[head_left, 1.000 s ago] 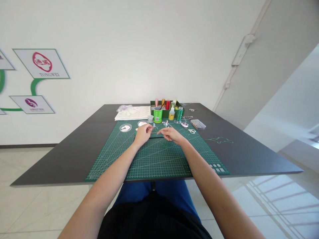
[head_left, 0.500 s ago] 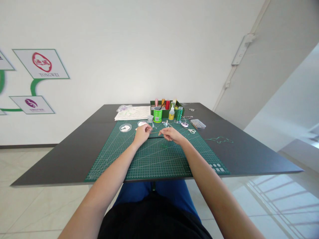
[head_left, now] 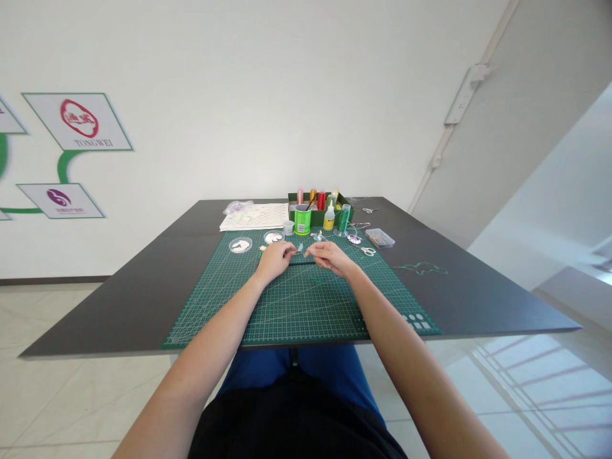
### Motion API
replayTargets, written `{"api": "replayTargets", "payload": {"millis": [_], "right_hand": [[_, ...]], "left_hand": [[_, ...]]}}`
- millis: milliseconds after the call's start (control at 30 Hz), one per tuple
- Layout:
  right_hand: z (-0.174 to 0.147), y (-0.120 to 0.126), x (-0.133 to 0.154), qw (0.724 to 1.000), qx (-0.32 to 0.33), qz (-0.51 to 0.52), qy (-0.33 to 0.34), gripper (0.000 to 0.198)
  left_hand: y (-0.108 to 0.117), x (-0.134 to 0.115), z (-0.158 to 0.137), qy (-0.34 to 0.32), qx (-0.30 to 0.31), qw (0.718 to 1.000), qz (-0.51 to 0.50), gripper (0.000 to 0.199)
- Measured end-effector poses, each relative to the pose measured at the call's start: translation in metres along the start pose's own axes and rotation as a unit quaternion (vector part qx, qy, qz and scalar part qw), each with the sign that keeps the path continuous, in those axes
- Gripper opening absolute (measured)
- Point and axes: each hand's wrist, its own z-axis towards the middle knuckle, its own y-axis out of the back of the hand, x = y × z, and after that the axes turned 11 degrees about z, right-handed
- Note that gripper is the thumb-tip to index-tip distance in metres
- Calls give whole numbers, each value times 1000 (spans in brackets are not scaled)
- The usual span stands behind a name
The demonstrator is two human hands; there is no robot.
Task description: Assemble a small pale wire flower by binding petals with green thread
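Over the green cutting mat, both hands come close together with fingers pinched. My left hand is closed on a thin stem, and a small pale-blue leaf-shaped piece shows just past its fingertips. My right hand faces it, thumb and finger pressed together; what they hold is too fine to make out. Beneath the fingertips lies a dark thin rod on the mat. A loose green thread rests nearer to me.
Behind the hands stand a green can, a glue bottle and a box of thread spools. Two round dishes sit left. White-handled scissors, a clear case and green thread lie right.
My left hand has shifted slightly right, toward the right hand. The pale-blue piece now stands between the hands, farther right than before. My right hand has barely moved.
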Motion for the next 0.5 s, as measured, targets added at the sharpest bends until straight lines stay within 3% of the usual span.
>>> {"api": "replayTargets", "payload": {"millis": [167, 500], "right_hand": [[-2, -2, 3, 998, -8, 62, 24, 36], [3, 2, -2, 997, -48, 63, 6, 43]], "left_hand": [[1, -2, -1, -68, 31, 997, -3, 16], [-2, 0, -1, -119, -8, 993, -22, 17]]}}
